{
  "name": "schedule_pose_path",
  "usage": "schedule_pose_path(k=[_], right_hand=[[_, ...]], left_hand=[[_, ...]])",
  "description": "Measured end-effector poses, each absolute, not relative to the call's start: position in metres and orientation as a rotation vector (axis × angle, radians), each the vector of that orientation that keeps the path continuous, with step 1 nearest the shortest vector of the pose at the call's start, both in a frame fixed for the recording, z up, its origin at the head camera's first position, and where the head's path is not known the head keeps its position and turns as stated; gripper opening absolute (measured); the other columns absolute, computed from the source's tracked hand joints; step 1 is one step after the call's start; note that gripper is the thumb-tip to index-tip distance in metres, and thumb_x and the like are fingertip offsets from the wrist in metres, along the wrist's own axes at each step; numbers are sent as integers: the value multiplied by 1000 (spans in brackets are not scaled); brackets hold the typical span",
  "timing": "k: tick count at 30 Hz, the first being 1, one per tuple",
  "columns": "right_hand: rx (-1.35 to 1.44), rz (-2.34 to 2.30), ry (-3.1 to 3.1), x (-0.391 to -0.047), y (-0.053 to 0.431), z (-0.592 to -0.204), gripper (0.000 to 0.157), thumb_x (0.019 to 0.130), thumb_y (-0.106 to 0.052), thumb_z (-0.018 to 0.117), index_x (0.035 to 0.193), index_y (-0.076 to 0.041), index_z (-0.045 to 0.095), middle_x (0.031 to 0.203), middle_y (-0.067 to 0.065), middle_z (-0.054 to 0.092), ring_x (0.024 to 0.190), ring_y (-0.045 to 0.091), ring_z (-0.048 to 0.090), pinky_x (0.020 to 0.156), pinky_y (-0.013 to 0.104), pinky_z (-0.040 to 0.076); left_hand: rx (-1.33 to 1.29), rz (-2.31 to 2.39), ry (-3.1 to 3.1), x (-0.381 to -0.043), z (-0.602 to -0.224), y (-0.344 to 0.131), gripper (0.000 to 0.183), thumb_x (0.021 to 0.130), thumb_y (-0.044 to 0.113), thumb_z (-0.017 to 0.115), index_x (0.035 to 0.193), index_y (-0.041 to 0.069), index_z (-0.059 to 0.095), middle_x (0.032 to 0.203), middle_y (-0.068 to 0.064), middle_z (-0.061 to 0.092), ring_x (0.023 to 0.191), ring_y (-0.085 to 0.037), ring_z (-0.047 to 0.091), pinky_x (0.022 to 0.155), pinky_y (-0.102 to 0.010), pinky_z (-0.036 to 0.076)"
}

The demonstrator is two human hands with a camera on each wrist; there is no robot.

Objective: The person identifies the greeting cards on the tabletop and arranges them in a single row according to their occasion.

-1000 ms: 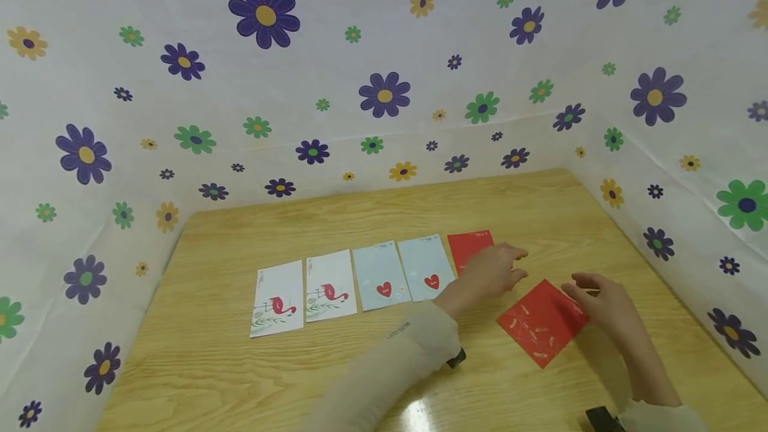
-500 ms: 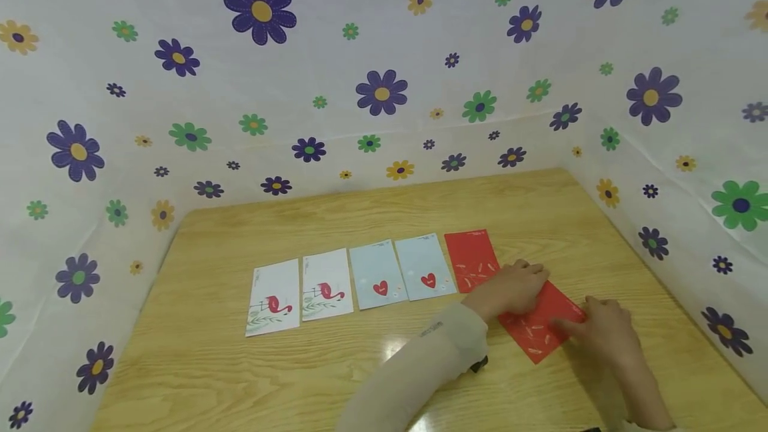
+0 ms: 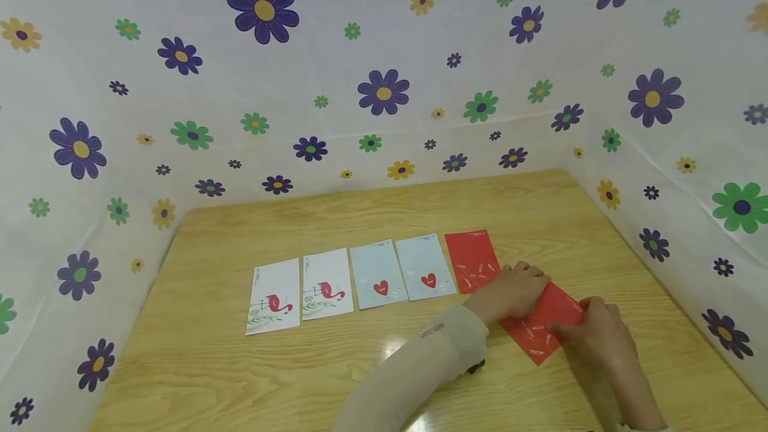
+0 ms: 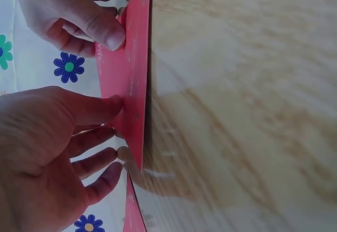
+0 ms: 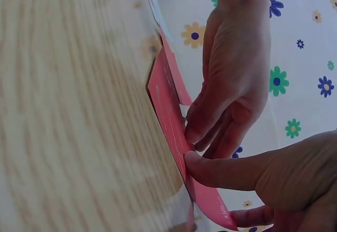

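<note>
A red card (image 3: 557, 305) with pale leaf prints lies turned at an angle on the right side of the table, between my two hands. My left hand (image 3: 515, 292) pinches its upper left edge, thumb on the face in the left wrist view. On the right edge, my right hand (image 3: 603, 339) pinches the same card, its thumb (image 5: 218, 171) pressed on the printed side and a fingertip at the edge. The card bends slightly there. Just behind my left wrist, a second red card (image 3: 471, 255) lies flat, its lower right corner covered by the hand.
Left of the red cards, two pale blue cards with hearts (image 3: 373, 265) (image 3: 423, 259) and two white flamingo cards (image 3: 277, 282) (image 3: 326, 269) form a row on the wooden table (image 3: 240, 379). A flower-printed cloth (image 3: 324, 39) walls in the back and sides.
My left hand has come down and right from beside the flat red card onto the angled one. The right hand has closed on that card's edge. The last half second shows little movement.
</note>
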State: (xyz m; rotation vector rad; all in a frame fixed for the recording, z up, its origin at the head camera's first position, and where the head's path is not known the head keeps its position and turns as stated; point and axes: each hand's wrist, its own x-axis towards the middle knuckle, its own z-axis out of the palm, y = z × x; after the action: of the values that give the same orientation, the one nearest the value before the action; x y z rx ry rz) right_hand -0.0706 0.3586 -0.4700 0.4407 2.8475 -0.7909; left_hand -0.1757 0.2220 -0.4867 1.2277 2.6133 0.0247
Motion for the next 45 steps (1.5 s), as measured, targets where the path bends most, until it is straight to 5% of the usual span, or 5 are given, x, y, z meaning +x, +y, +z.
schedule_pose_path(k=[7, 13, 25, 33, 45], right_hand=[[434, -940, 2946, -68, 354, -475, 65, 85, -17, 79, 124, 20, 42, 103, 39, 60, 87, 47, 63, 71, 56, 52], [414, -1094, 3153, -62, 353, -477, 37, 90, 1, 74, 119, 14, 57, 94, 32, 67, 75, 36, 68, 57, 30, 51], [550, -1218, 3029, -75, 390, -453, 57, 94, -30, 79, 125, 14, 60, 96, 24, 72, 66, -3, 57, 54, 23, 50], [451, -1380, 2964, -101, 406, -428, 59, 97, -27, 75, 130, 19, 56, 88, 12, 76, 63, 0, 67, 60, 15, 50], [262, -1393, 2958, -151, 402, -393, 47, 102, -27, 67, 128, 12, 63, 88, -11, 72, 70, -1, 66, 66, 14, 51]], left_hand=[[1258, 120, 2627, -179, -487, 221, 61, 103, 28, 63, 160, 27, 39, 152, 13, 43, 138, -5, 40, 110, -23, 37], [1178, 501, 2637, -178, -489, 216, 44, 102, 20, 66, 146, 23, 58, 133, 9, 53, 105, 1, 55, 85, -10, 45], [1050, 1092, 2572, -180, -459, 211, 19, 102, 15, 67, 121, 14, 73, 109, 10, 70, 89, 9, 58, 73, -4, 43], [820, 1483, 2435, -181, -432, 209, 11, 100, 10, 69, 110, 7, 73, 84, 9, 66, 59, 1, 52, 52, -13, 45], [687, 1820, 2390, -205, -421, 198, 12, 97, 8, 73, 109, 3, 72, 83, 6, 67, 63, 3, 59, 51, -14, 47]])
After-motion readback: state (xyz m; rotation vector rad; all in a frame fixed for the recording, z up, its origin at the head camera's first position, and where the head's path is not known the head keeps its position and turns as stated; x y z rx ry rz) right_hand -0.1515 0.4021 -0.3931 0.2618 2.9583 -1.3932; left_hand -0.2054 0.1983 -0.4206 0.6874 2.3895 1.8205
